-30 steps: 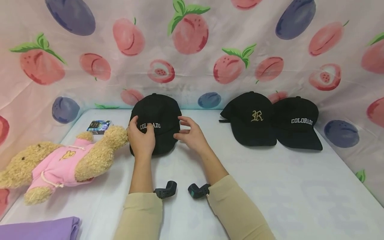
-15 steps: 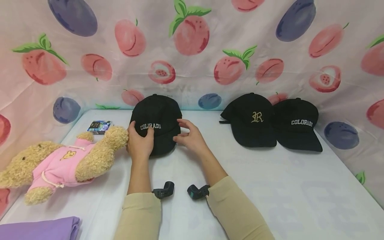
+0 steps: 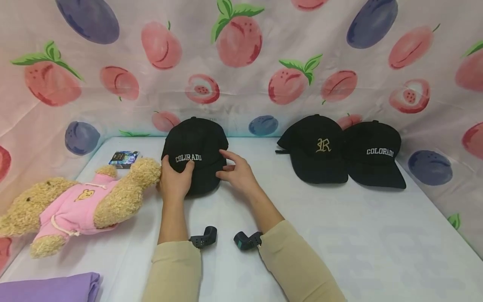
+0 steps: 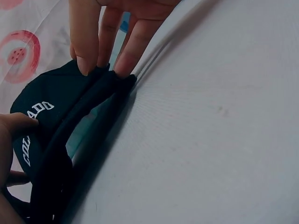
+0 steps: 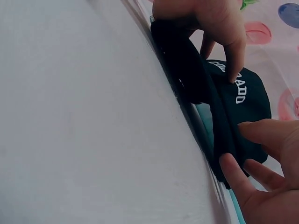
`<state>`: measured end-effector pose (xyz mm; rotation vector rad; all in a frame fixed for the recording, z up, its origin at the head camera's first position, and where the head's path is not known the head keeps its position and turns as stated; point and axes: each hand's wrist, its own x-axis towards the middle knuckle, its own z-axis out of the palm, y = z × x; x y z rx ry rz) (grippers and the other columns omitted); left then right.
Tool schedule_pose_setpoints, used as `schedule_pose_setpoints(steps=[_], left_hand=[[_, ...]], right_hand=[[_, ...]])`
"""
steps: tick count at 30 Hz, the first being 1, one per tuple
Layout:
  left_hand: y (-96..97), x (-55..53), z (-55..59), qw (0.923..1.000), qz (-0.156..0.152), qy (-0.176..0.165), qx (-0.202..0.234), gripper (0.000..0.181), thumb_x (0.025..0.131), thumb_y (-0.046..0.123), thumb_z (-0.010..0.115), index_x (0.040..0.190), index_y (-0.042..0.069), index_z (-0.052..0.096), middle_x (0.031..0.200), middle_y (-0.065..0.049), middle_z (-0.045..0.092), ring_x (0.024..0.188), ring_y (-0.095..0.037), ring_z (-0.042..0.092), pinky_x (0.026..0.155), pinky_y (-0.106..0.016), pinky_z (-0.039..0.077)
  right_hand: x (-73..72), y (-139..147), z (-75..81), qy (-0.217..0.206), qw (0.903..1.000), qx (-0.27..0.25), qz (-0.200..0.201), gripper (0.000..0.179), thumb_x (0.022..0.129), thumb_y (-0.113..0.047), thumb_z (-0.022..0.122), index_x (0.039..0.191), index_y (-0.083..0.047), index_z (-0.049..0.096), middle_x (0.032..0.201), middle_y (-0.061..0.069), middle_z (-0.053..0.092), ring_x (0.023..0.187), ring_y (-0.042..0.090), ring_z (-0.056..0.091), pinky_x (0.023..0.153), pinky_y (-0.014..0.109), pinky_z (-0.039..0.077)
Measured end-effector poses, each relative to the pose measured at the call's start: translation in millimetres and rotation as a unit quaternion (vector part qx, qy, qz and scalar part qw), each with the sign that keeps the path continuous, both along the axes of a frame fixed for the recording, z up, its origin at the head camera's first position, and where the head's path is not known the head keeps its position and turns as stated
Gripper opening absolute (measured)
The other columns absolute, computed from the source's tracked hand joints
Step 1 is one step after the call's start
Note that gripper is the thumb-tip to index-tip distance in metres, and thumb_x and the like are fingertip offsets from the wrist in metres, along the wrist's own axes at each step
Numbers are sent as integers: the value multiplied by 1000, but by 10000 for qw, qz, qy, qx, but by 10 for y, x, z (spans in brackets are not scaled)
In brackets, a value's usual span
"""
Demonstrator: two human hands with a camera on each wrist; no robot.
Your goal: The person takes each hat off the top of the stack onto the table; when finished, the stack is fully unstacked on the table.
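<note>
A black baseball cap (image 3: 196,134) with white COLORADO lettering stands on the white surface, left of centre in the head view. My left hand (image 3: 175,180) grips its left side, thumb on the front below the letters, the other fingers mostly hidden behind. At the cap's right side, my right hand (image 3: 239,175) pinches the edge where crown and brim meet. The right wrist view shows the right hand's fingers (image 5: 236,175) against the cap's (image 5: 252,93) edge. In the left wrist view the brim (image 4: 100,93) curves between both hands.
To the right, a black cap with a gold R (image 3: 320,161) overlaps another black COLORADO cap (image 3: 373,167). A teddy bear in pink (image 3: 81,205) lies at left, its foot beside my left hand. Behind it sits a small patterned box (image 3: 123,158); purple cloth (image 3: 53,287) lies front left.
My left thumb has slid down off the letters and the left hand has shifted slightly left. The right fingers have moved slightly lower along the cap's side. The cap stays nearly in place.
</note>
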<state>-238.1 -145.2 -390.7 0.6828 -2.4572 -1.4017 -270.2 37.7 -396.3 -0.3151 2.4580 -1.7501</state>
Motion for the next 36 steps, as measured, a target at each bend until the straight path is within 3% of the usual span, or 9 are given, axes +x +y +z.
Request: schedule_pose_setpoints(steps=[13, 21, 28, 32, 36], left_hand=[[-33, 17, 55, 9989, 24, -287, 363, 94, 91, 56, 65, 165, 18, 19, 166, -19, 34, 151, -43, 35, 124, -61, 11], [-36, -26, -5, 9995, -298, -44, 101, 107, 89, 54, 70, 167, 20, 6, 169, -18, 27, 152, -43, 32, 123, -66, 5], [-86, -18, 3, 9982, -295, 148, 497, 105, 90, 51, 72, 167, 22, 8, 169, -16, 28, 154, -38, 30, 125, -62, 5], [-86, -4, 18, 9985, -219, 31, 508, 103, 89, 53, 71, 167, 23, 11, 169, -15, 28, 154, -38, 30, 126, -60, 8], [-52, -6, 31, 9989, -175, 37, 444, 101, 89, 53, 72, 167, 22, 15, 169, -14, 29, 154, -37, 30, 126, -60, 9]], right_hand=[[11, -23, -13, -32, 9997, 181, -173, 74, 87, -4, 80, 153, -26, 53, 157, 3, 52, 111, 25, 65, 90, 37, 56], [8, -4, -24, 95, 9992, 398, -1, 79, 87, -4, 79, 155, -29, 49, 162, 4, 44, 98, 20, 61, 84, 32, 53], [-10, -1, -30, 53, 9994, 287, 185, 81, 87, -1, 78, 156, -30, 47, 146, 9, 56, 76, 12, 58, 68, 25, 48], [-5, 13, -35, -76, 9994, 152, 308, 83, 87, 1, 76, 158, -30, 45, 151, 8, 54, 81, 13, 67, 74, 26, 53], [-1, 37, -34, -120, 9991, 201, 339, 85, 88, 0, 76, 160, -27, 41, 163, 6, 41, 87, 17, 69, 77, 28, 54]])
